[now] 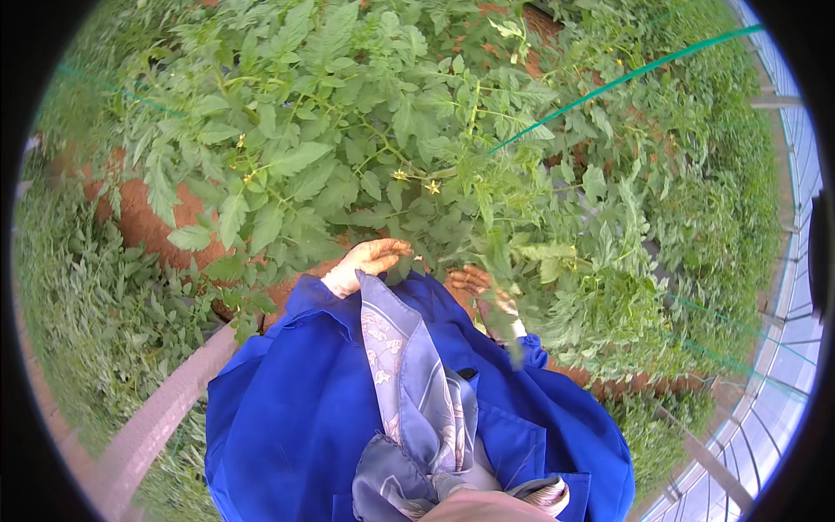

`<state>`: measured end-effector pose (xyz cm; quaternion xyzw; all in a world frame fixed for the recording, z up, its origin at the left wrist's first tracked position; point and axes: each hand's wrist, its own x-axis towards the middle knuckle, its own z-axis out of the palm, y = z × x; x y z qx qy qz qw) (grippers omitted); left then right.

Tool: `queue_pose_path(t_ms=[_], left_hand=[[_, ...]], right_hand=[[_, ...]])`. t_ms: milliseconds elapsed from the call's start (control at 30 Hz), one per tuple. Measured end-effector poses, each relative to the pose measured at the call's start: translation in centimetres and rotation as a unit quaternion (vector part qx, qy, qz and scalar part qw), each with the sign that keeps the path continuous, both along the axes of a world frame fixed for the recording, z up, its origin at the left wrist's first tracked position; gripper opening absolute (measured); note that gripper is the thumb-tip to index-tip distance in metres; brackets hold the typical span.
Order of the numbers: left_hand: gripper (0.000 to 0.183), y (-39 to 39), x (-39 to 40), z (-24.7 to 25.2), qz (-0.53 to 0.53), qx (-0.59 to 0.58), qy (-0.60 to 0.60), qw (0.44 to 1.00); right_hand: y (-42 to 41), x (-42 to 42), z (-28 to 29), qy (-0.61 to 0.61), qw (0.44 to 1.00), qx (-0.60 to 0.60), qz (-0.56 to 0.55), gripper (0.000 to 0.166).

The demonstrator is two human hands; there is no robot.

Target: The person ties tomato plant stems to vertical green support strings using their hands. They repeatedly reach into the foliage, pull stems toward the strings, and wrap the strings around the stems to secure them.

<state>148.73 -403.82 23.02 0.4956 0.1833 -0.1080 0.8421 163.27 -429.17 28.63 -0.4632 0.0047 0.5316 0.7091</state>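
My left hand, stained brown, reaches out of a blue sleeve at the lower edge of a tomato plant. Its fingers stretch to the right beside the leaves, and I see nothing held in them. Across a small gap, my right hand is low among the foliage. Blurred tomato leaves hang in front of it and cover part of the palm and wrist. Whether it grips a stem cannot be made out. Just above both hands, yellow tomato flowers show on a stem.
A green string runs slantwise above the plants at the upper right. Dense tomato rows stand on both sides, with reddish soil between them. A pale post rises at my left. Translucent greenhouse sheeting bounds the right side.
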Motion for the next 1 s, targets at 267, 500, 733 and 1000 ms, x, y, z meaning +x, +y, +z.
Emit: queue_pose_path(t_ms=[267, 500, 733, 1000], left_hand=[[0.031, 4.2, -10.8, 10.7, 0.140, 0.122, 0.008, 0.983], [0.032, 15.3, -20.6, 11.4, 0.324, 0.192, -0.088, 0.922], [0.034, 28.7, -15.9, 6.8, 0.159, 0.275, -0.122, 0.940], [0.042, 38.2, -7.2, 2.9, 0.148, 0.104, -0.182, 0.967]], right_hand=[[6.2, 0.2, 2.8, -0.163, 0.952, 0.026, 0.258, 0.039], [18.0, -1.1, 11.2, -0.388, 0.874, 0.071, 0.284, 0.039], [36.9, -6.6, 18.7, -0.558, 0.817, 0.096, 0.106, 0.063], [45.2, -10.8, 18.3, -0.536, 0.824, -0.055, 0.176, 0.045]])
